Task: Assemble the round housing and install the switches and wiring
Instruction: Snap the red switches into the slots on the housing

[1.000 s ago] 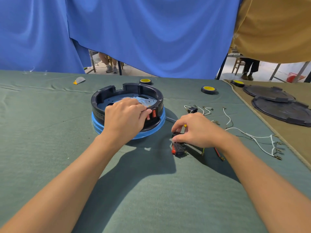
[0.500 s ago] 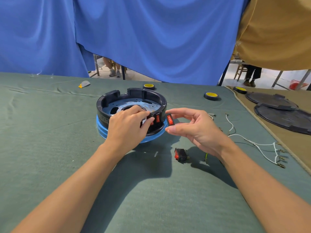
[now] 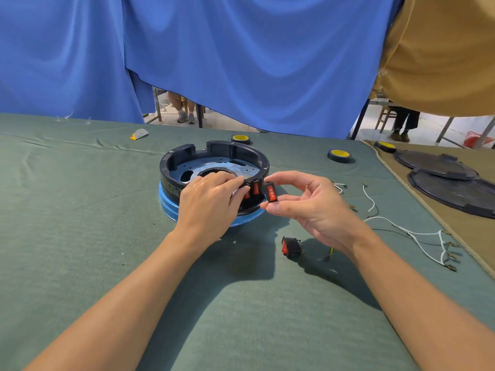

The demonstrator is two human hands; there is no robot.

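Note:
The round black housing (image 3: 187, 162) sits on a blue base ring (image 3: 167, 203) on the green cloth. Red switches (image 3: 255, 188) sit in its near rim. My left hand (image 3: 211, 202) grips that near rim, fingers curled over the edge beside the switches. My right hand (image 3: 305, 204) pinches a red rocker switch (image 3: 271, 194) between thumb and forefinger, just right of the rim. Another red switch (image 3: 290, 247) lies loose on the cloth below my right hand. White wires (image 3: 417, 234) with metal terminals lie to the right.
Two black round lids (image 3: 450, 180) lie on a tan cloth at the right. Three yellow-topped black wheels (image 3: 339, 155) stand near the table's far edge. A small grey and yellow scrap (image 3: 139, 134) lies at the far left. Blue curtains hang behind.
My right hand picked one switch off the cloth and raised it to the housing's near rim. The other switch stayed on the cloth. My left hand stayed on the rim.

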